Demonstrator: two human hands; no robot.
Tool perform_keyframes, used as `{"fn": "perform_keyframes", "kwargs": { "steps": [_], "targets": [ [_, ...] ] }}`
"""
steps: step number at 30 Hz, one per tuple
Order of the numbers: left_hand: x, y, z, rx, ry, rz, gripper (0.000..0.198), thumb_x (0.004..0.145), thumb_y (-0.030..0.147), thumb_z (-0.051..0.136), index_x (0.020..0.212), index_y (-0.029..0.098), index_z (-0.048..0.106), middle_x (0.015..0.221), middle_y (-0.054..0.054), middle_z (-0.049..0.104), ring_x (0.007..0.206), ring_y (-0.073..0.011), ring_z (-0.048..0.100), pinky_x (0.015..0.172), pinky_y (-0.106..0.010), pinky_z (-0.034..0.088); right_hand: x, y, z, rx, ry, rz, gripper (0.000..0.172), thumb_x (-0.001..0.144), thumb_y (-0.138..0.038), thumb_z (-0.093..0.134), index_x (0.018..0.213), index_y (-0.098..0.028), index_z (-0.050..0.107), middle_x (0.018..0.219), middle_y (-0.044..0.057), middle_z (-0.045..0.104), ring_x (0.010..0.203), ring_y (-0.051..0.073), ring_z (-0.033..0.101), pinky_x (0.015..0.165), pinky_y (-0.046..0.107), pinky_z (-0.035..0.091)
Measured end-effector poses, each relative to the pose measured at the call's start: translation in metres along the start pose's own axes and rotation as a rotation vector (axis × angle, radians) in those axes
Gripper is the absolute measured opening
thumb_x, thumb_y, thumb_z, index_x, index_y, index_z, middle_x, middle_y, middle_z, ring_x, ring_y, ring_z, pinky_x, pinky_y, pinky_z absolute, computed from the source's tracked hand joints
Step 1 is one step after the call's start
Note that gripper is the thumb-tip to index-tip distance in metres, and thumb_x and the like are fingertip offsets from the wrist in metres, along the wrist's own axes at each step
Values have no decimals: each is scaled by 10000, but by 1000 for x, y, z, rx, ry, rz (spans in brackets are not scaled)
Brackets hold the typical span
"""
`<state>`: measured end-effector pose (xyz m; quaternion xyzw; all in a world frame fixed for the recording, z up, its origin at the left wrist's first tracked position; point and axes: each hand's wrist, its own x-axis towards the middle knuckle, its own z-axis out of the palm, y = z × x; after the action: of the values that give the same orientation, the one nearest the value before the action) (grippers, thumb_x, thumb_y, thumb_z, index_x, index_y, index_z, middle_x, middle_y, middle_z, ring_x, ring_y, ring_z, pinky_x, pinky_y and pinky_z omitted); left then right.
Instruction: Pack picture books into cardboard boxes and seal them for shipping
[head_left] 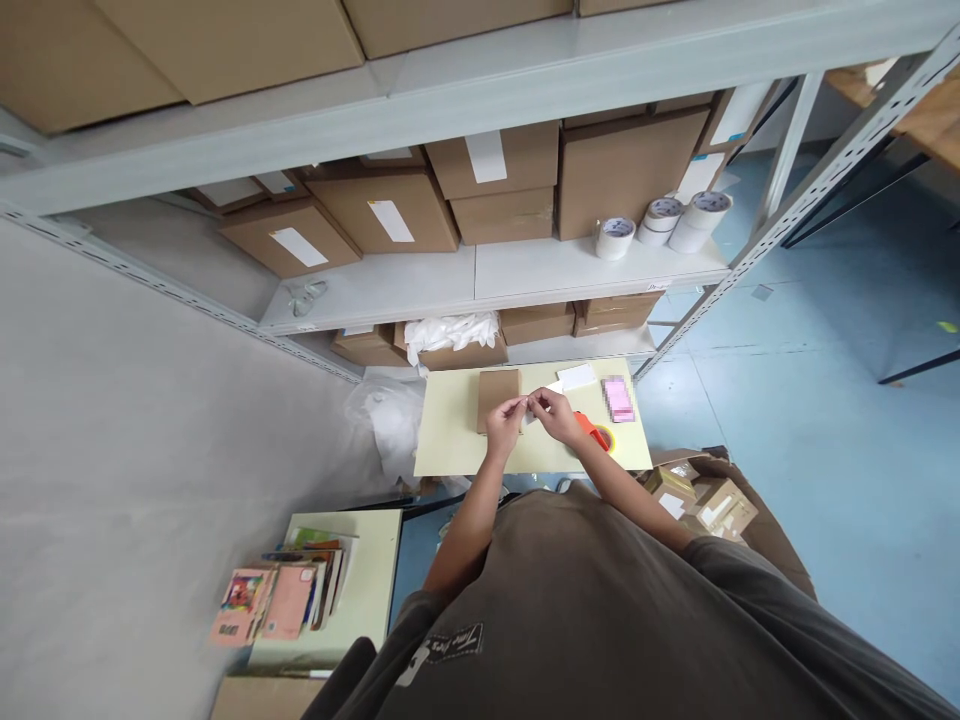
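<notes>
– How do the left hand [503, 430] and right hand [554, 413] stand?
– Fingertips together; the right pinches a slip [530, 416], but whether the left grips it too, I can't tell
– And the slip?
– White, thin, just below the fingertips, over the worktop [450, 435], mostly hidden
– Around them?
– A plain brown cardboard box [495, 388], partly covered by the left hand; flat white card [576, 376] beyond the right; an orange dispenser [589, 430] by the right wrist; farther right, a pink stack [618, 399], too blocky to read
</notes>
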<state>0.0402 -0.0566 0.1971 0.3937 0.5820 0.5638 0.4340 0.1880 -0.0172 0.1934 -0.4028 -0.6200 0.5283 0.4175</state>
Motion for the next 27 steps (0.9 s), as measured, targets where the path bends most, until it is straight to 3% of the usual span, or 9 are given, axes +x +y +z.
{"fn": "perform_keyframes", "kwargs": {
  "steps": [4,8,15,19,24,27],
  "targets": [
    [1,-5,-2,-29,1,-25,429,826,567,826,996,175,861,1013,-114,840,978,-281,788,905,-390,630,1,-3,0,21,-24,15,366,989,-584,640,893,-234,685,775,24,682,692,184,608,652,310,492],
    [4,-7,-6,-22,-60,-28,432,765,515,887,1023,168,865,1038,-132,839,970,-282,792,921,-410,633,2,-3,0,-30,12,-12,362,982,-580,650,879,-236,694,785,29,689,689,182,588,644,308,475],
    [6,0,-10,15,-22,-18,379,783,514,867,965,182,869,1007,-118,844,975,-283,792,940,-414,628,4,-1,2,-134,21,-65,316,987,-527,640,866,-241,696,798,36,692,694,185,575,664,317,459],
    [8,-4,-8,-27,-2,-42,405,781,545,861,944,174,856,1005,-118,840,986,-277,786,939,-394,619,5,1,3,-77,5,-37,301,985,-521,640,877,-241,677,798,25,674,700,180,570,665,311,461],
    [16,-15,-2,-183,108,-122,575,794,705,791,981,161,795,953,-102,816,904,-227,783,842,-335,620,5,4,1,91,-48,0,286,981,-526,629,924,-245,635,843,11,640,735,174,594,702,319,504],
    [17,-19,0,-211,6,-112,612,809,741,766,1008,163,788,993,-111,813,916,-229,779,846,-337,618,6,6,-3,143,-47,32,266,977,-514,618,926,-252,614,842,1,622,742,173,604,721,328,525]
  ]
}}
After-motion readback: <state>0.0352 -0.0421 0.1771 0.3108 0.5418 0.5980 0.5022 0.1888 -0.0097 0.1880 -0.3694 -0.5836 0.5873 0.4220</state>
